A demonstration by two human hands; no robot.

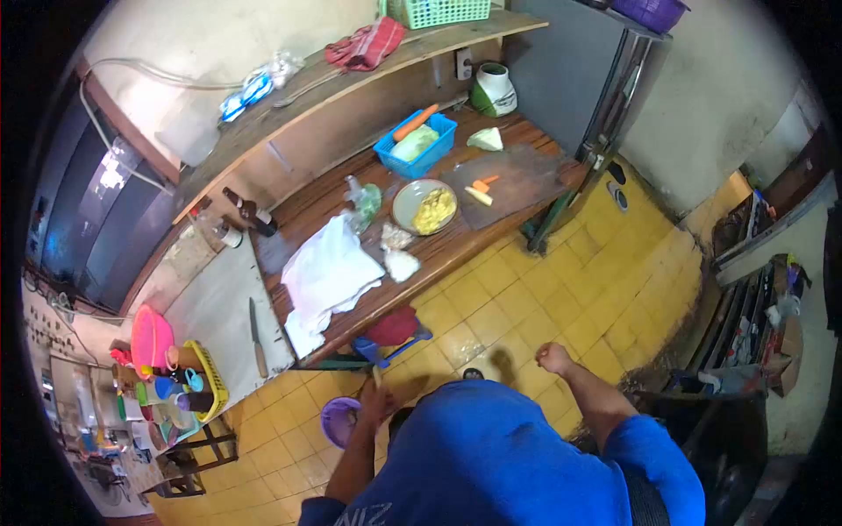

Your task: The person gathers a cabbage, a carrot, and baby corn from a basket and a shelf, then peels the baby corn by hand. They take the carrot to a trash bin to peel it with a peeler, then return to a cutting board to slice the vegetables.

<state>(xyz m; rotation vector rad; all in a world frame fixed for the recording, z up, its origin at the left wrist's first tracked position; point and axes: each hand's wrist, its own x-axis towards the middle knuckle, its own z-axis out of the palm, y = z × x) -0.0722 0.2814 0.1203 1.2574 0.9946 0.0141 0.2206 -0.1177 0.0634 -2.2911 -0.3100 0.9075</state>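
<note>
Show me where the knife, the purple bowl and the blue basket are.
knife (255, 337), head view, on its blade.
purple bowl (337, 421), head view, on its rim.
blue basket (436, 147), head view, on its front wall.

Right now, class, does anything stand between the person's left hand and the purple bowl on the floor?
Nothing visible does. The left hand is close beside the rim of the purple bowl, with no object in the gap. The blue stool stands beyond the hand, under the table edge, not between them.
</note>
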